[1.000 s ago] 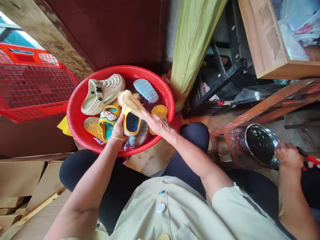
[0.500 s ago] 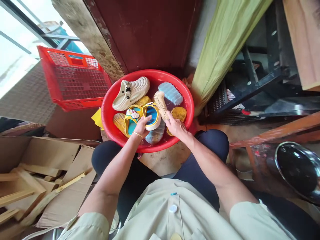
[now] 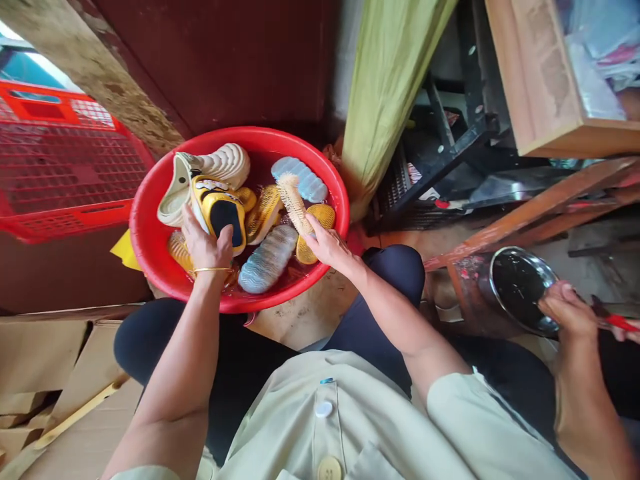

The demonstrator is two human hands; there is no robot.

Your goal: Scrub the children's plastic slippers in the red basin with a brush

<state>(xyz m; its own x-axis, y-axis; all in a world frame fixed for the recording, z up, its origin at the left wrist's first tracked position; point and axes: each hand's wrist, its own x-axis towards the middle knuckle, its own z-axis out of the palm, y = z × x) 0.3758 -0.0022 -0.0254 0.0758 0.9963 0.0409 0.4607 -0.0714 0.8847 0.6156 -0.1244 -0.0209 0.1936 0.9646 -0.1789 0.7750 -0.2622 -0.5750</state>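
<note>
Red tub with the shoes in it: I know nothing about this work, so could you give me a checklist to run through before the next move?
1. Left hand has a hold on the yellow shoe: ok, thumb on one side, fingers on the other.
2. Right hand has the brush: ok, gripped at its near end.
3. Brush apart from the yellow shoe: ok, a gap shows between them.
4. Brush clear of the light-blue sole: cannot tell; they overlap in this view.
5. Depth of water in the red tub: cannot tell.
6. Other person's hand away from the tub: ok, off to the right.
</note>
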